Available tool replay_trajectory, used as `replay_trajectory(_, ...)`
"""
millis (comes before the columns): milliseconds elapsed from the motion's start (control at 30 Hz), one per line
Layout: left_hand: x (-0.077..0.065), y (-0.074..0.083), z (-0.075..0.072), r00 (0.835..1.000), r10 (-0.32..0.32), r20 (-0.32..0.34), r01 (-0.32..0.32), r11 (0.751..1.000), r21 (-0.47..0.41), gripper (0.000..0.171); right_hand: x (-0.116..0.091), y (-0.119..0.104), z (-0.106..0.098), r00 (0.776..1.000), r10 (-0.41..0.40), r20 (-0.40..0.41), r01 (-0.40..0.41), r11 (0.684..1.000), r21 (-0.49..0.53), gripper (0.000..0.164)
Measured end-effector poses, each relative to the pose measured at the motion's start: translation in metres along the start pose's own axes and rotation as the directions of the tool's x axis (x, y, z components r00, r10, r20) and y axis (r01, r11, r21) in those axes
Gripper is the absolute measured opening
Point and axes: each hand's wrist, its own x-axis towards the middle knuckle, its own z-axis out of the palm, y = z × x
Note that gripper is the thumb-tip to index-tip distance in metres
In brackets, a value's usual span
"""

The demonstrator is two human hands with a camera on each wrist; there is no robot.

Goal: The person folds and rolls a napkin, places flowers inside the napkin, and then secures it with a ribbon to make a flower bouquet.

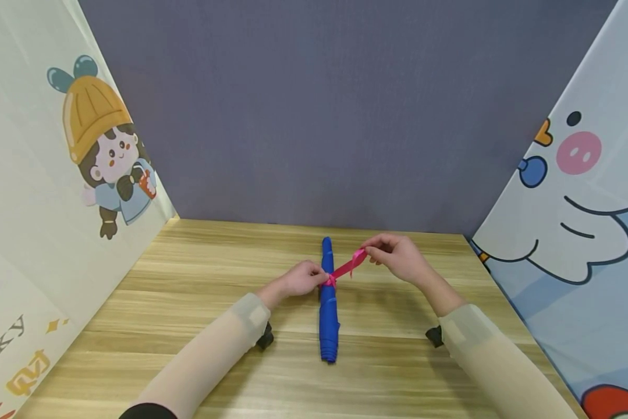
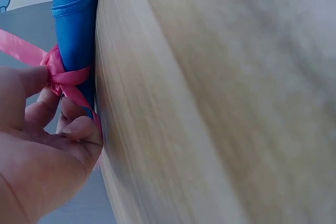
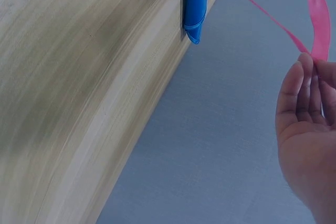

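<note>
A long blue roll [image 1: 329, 326], its surface wound in a spiral, lies on the table pointing away from me. Around its upper middle goes a pink ribbon [image 2: 76, 76], gathered at a knot. At that knot my left hand [image 1: 301, 279] pinches the ribbon between thumb and fingertips, close against the roll's left side. Up and to the right, my right hand [image 1: 396, 256] pinches the ribbon's other stretch, drawn out straight from the knot. A short loose end [image 3: 318, 22] of ribbon sticks out past the right fingertips in the right wrist view.
The wood-grain table [image 1: 198, 326] meets a grey-blue panel [image 1: 314, 116] at the back. White printed panels with cartoon figures stand at the left [image 1: 25, 145] and right [image 1: 607, 244]. Dark wrist-worn pieces [image 1: 435, 336] sit below both sleeves.
</note>
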Motion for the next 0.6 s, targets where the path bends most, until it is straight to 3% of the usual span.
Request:
replay_trajectory(333,0.0003,0.0008,0.0002,0.999,0.027,0.029,-0.025,0.997,-0.073,0.032,0.0011,0.0004,0.0003,1.0,-0.001,0.005,0.001,1.0,-0.009,0.019)
replay_trajectory(600,0.0005,0.0,0.0,0.998,0.04,0.044,-0.04,0.999,0.0,0.038,0.0011,0.0004,0.0011,1.0,-0.001,0.002,0.001,1.0,-0.014,0.019)
